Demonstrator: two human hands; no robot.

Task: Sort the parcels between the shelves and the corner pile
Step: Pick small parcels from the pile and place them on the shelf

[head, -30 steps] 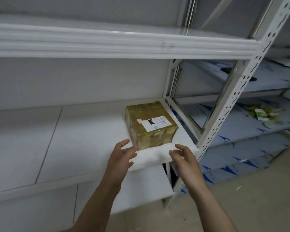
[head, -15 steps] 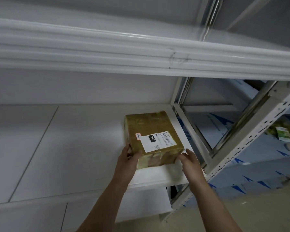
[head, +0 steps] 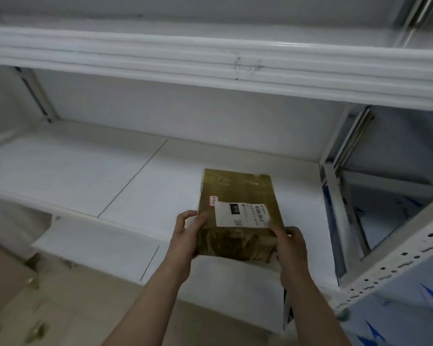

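The left hand (head: 185,236) and right hand (head: 291,248) grip the near corners of the brown parcel (head: 238,196) between them, at the shelf (head: 135,176) edge just ahead, so its sorting looks barely begun.

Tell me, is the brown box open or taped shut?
Shut. The brown box is taped over, no flap is lifted, and its white label lies flat on top.

Bits u can't make out
Label (head: 243,214) fine print on the parcel (head: 238,191) is too small to read, only "010" legible. Parcel underside hidden. Brown stuff (head: 10,298) bottom-left is blurry & cut off at the edge, can't tell what tbh.
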